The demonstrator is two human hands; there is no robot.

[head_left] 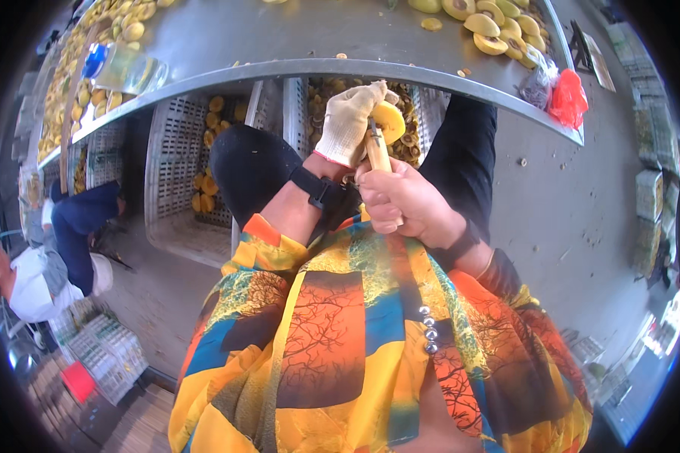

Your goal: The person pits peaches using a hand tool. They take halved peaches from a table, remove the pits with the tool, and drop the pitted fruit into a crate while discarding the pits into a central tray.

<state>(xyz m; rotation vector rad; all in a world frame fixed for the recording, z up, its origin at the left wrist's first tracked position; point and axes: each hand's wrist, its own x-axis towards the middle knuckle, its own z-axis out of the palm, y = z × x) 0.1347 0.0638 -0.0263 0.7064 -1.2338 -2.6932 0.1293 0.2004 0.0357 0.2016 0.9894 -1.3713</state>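
Note:
My left hand (346, 121), in a cream knit glove, is closed round a yellow peach half (391, 123) just below the table edge. In my bare right hand (409, 201) is a wooden-handled pitting tool (378, 154), gripped in a fist. Its thin metal end meets the cut face of the fruit; how deep it goes is hidden. Both hands are between my knees, above a crate (295, 98) holding many brown-centred fruit pieces (409, 145).
Ahead stands a metal table (279, 34) with a raised rim. Fruit halves (499, 29) are heaped at its right, beside a red plastic bag (568, 98). A blue-capped bottle (132, 69) lies at left. Another crate (175, 162) is by my left knee; a person (49, 283) sits farther left.

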